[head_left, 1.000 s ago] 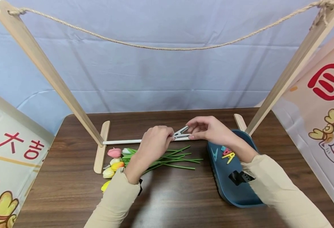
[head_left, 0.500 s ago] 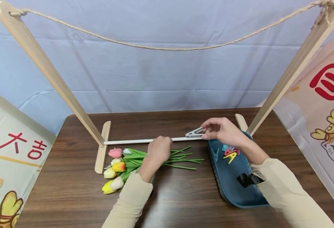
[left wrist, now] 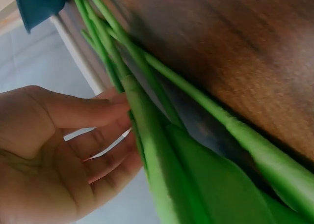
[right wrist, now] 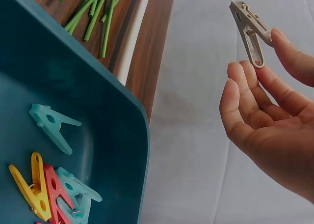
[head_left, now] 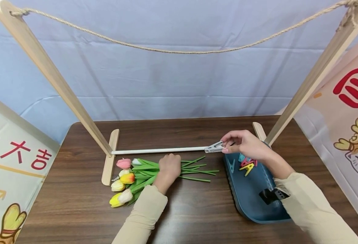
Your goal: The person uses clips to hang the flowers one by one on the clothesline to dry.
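Observation:
Artificial tulips with pink, white, orange and yellow heads lie on the table, stems toward the right. My left hand is on their green stems; in the left wrist view its thumb and fingers pinch one tulip stem. The fingertips behind that stem are partly hidden. Above the white rod, my right hand holds a grey clothespin by its handle ends. In the right wrist view the clothespin sits between thumb and fingers, with nothing in its jaws.
A dark blue basin on the right holds several clothespins in yellow, red and light blue. A wooden frame stands around the work, with a sagging rope at the top and a white rod low down.
The left hand has left the clothespin, moved down to the tulips and taken a stem. The right hand has carried the clothespin to the right.

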The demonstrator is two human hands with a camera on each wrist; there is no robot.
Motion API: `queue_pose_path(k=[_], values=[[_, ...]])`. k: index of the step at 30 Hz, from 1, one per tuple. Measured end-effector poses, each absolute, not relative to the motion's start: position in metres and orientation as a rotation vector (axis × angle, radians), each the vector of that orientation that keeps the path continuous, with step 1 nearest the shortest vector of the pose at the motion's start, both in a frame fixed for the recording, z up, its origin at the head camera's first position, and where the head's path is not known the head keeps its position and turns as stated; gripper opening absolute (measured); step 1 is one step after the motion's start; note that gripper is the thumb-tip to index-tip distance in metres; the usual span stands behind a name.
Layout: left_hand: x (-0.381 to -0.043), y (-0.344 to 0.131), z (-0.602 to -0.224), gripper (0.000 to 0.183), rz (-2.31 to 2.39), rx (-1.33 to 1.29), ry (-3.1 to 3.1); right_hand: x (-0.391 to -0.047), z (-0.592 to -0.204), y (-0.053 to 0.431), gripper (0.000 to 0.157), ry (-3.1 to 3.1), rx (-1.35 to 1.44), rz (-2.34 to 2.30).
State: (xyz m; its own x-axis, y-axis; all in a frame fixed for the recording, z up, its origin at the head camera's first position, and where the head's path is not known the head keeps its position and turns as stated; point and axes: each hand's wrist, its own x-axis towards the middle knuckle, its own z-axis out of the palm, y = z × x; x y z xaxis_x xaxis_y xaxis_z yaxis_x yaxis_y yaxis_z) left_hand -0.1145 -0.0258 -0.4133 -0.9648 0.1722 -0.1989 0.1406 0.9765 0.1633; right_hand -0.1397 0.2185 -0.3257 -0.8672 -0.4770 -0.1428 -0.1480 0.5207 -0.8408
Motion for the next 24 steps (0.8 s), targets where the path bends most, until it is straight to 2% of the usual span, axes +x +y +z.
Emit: queue_pose_path(k=[7, 13, 24], values=[[-0.114, -0.027, -0.416, 0.011, 0.235, 0.213, 2.942, -0.139, -0.326, 0.222, 0.026, 2.407, -0.532, -1.274], [-0.116, -0.032, -0.407, 0.017, 0.254, 0.226, 3.047, -0.14, -0.319, 0.231, 0.026, 2.412, -0.533, -1.308], [-0.119, -0.059, -0.351, 0.029, 0.647, 0.241, 3.319, -0.138, -0.297, 0.259, 0.028, 2.52, -0.492, -1.307]])
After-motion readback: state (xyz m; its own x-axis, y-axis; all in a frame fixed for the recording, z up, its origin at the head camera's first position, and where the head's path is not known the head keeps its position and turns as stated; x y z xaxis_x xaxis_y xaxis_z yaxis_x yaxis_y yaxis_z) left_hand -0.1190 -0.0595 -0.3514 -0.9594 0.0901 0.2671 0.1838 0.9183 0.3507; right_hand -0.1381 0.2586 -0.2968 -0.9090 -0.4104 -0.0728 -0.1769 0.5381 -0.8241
